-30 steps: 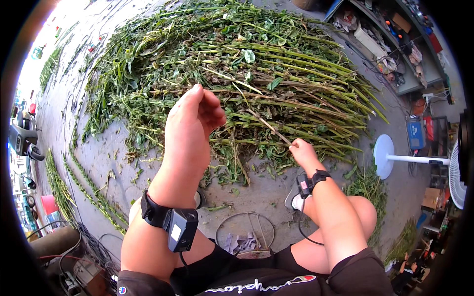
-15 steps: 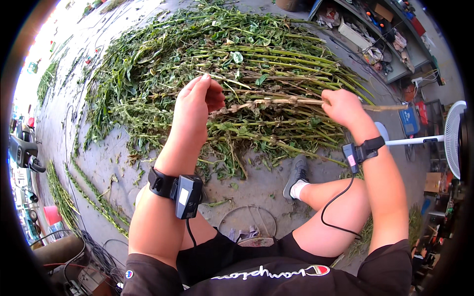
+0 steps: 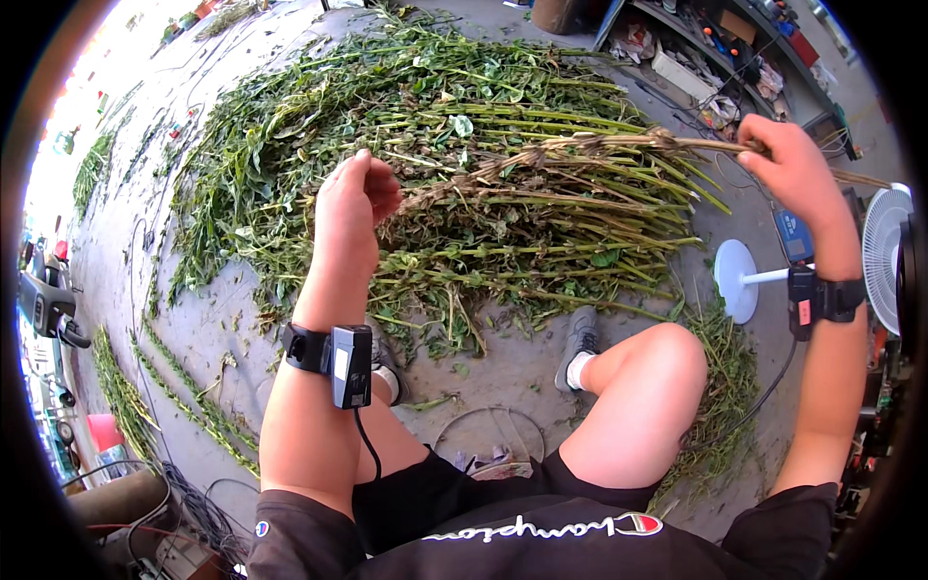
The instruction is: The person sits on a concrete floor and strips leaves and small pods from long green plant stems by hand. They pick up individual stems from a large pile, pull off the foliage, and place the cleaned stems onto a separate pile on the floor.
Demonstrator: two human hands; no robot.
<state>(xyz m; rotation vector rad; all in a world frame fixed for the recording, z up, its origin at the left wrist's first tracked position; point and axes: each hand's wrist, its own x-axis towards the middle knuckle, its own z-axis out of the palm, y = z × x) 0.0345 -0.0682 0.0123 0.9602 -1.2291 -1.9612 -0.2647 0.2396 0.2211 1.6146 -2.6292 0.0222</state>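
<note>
My right hand (image 3: 788, 164) grips the bare end of a long, dry brown plant stalk (image 3: 585, 145), raised at the right over the pile. The stalk slants down to the left, with clusters of dry brown pods along it. At its lower left end, my left hand (image 3: 353, 203) has its fingers curled round, thumb up; the back of the hand partly hides the hold. Below both hands lies a wide pile of cut green stalks (image 3: 464, 232), leafy at the left and bare-stemmed at the right.
A white fan (image 3: 886, 261) lies at the right, near a blue box (image 3: 795, 235). Cluttered metal shelves (image 3: 715, 58) stand at the far right. Loose stalks (image 3: 121, 387) and black cables (image 3: 198, 503) lie on the left floor. A wire hoop (image 3: 488, 411) sits between my legs.
My right hand has moved right and away from me, drawing the stalk rightward and raising its right end. My left hand has shifted slightly left, fingers still curled.
</note>
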